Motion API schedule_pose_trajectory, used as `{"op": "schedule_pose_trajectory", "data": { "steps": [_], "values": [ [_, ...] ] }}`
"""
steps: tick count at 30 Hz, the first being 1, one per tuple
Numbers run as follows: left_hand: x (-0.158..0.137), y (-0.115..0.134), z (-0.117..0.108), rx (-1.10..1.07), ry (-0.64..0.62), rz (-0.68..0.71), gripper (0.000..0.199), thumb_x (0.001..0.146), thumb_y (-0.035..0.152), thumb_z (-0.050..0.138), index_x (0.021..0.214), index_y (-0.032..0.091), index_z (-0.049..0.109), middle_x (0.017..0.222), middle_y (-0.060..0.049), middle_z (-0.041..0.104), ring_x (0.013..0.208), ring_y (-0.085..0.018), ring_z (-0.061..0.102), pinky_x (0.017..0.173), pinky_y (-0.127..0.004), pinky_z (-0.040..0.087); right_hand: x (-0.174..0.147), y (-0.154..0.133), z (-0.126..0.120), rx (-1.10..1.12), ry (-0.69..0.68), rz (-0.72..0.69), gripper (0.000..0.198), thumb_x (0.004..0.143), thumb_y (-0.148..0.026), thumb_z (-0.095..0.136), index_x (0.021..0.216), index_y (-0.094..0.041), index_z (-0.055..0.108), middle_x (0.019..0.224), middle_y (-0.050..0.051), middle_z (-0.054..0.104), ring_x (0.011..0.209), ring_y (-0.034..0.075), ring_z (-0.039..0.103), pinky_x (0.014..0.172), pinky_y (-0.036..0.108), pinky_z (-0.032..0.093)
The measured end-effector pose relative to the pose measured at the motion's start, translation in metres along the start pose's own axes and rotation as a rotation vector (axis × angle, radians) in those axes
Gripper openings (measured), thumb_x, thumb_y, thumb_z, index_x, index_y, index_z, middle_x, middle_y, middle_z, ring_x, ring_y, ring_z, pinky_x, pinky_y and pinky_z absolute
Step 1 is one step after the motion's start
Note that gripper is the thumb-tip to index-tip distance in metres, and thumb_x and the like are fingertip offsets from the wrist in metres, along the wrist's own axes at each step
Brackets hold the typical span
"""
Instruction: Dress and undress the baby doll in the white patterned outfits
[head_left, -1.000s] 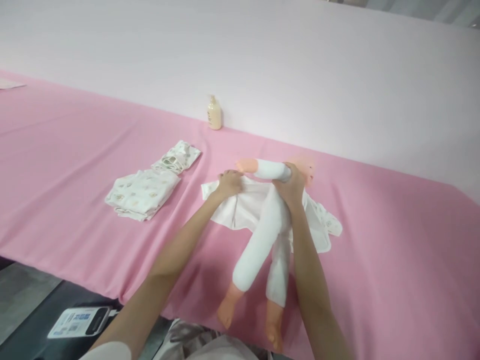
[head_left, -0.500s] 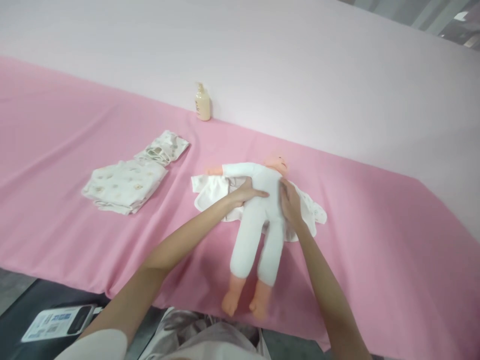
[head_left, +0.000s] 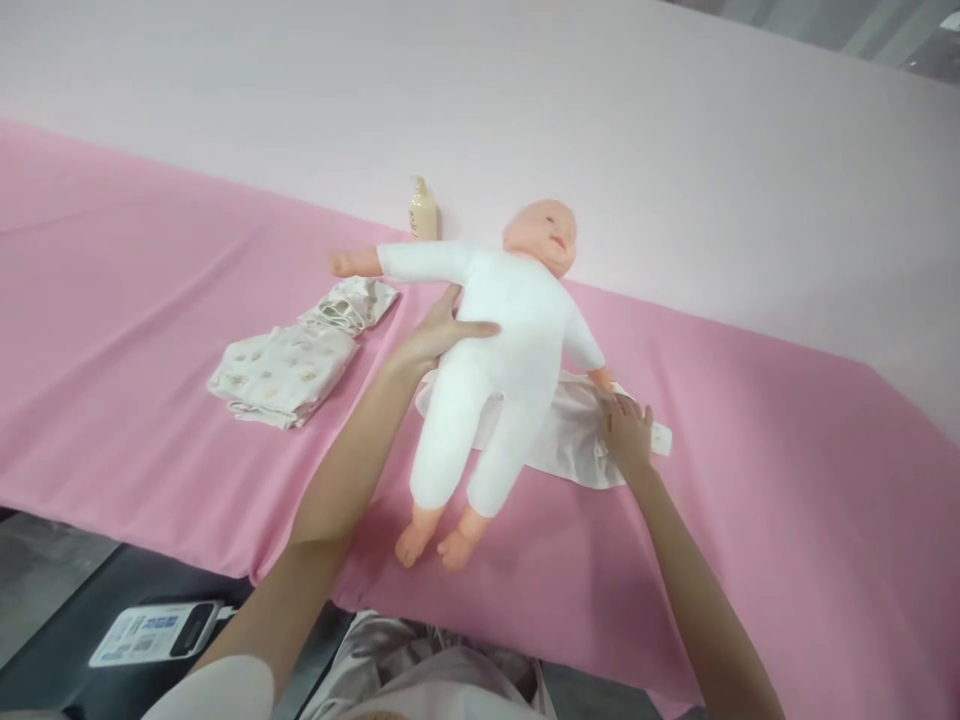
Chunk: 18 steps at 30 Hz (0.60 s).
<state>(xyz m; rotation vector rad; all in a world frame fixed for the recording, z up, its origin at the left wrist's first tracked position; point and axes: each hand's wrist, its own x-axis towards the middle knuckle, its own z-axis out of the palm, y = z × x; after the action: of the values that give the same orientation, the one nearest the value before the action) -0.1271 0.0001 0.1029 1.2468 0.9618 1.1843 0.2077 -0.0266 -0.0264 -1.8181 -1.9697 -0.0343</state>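
A baby doll point(head_left: 510, 320) with a white cloth body is held up above the table, head toward the wall and feet toward me. My left hand point(head_left: 442, 330) grips its side at the waist, thumb across the belly; the other fingers are hidden behind the body. Under the doll lies a white baby garment point(head_left: 574, 440), spread flat and partly covered. My right hand point(head_left: 628, 432) rests on the right part of that garment, close to the doll's hand, with its fingers apart.
Folded printed baby clothes point(head_left: 289, 370) lie to the left on the pink cloth point(head_left: 135, 300). Behind the doll, a pump bottle point(head_left: 424, 212) stands by the white wall point(head_left: 300, 90). A card-like device point(head_left: 154, 633) lies on a black surface below the table edge.
The doll has been raised off the garment, its head now fully visible. My right hand has let go of its side and moved right onto the garment.
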Motion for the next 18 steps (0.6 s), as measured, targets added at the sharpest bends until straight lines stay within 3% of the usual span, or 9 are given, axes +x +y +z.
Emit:
{"op": "schedule_pose_trajectory", "data": {
  "steps": [3, 6, 8, 12, 18],
  "values": [
    [0.002, 0.008, -0.011, -0.019, -0.008, 0.025, 0.087, 0.064, 0.024, 0.077, 0.139, 0.021, 0.034, 0.137, -0.011, 0.049, 0.120, -0.030, 0.053, 0.096, -0.045, 0.049, 0.012, -0.061, -0.012, 0.567, -0.044, -0.004, 0.040, 0.087, -0.047, 0.043, 0.109, -0.019, 0.060, 0.116, 0.013, 0.062, 0.116, 0.029, 0.050, 0.104, 0.051, 0.033],
    [0.014, 0.015, -0.020, -0.013, -0.059, 0.002, 0.079, 0.066, 0.024, 0.074, 0.137, 0.020, 0.039, 0.134, -0.011, 0.052, 0.119, -0.030, 0.054, 0.100, -0.046, 0.046, 0.033, -0.137, -0.019, 1.349, -0.307, 0.111, 0.057, 0.088, -0.063, 0.027, 0.123, -0.025, 0.052, 0.115, 0.006, 0.063, 0.109, 0.024, 0.057, 0.093, 0.045, 0.047],
    [0.022, 0.017, -0.030, -0.009, -0.102, -0.022, 0.078, 0.068, 0.024, 0.072, 0.138, 0.021, 0.039, 0.133, -0.010, 0.053, 0.120, -0.030, 0.053, 0.102, -0.046, 0.044, 0.050, -0.179, -0.016, 1.627, -0.350, 0.251, 0.058, 0.086, -0.064, 0.037, 0.122, -0.021, 0.052, 0.110, 0.006, 0.065, 0.106, 0.023, 0.059, 0.091, 0.042, 0.050],
    [0.035, 0.009, -0.060, -0.031, -0.069, -0.022, 0.089, 0.067, 0.025, 0.073, 0.144, 0.024, 0.029, 0.137, -0.010, 0.050, 0.120, -0.029, 0.053, 0.101, -0.045, 0.045, 0.087, -0.219, 0.016, 1.834, -0.290, 0.382, 0.051, 0.080, -0.048, 0.060, 0.122, -0.020, 0.051, 0.098, 0.005, 0.068, 0.100, 0.022, 0.061, 0.092, 0.042, 0.050],
    [0.053, -0.031, -0.104, 0.087, 0.105, -0.074, 0.094, 0.062, 0.028, 0.079, 0.143, 0.029, 0.032, 0.136, -0.008, 0.051, 0.120, -0.030, 0.053, 0.096, -0.042, 0.050, 0.136, -0.230, 0.078, 1.892, -0.389, 0.450, 0.046, 0.076, -0.041, 0.065, 0.114, -0.017, 0.053, 0.091, 0.004, 0.069, 0.094, 0.023, 0.062, 0.092, 0.046, 0.050]
  ]
}}
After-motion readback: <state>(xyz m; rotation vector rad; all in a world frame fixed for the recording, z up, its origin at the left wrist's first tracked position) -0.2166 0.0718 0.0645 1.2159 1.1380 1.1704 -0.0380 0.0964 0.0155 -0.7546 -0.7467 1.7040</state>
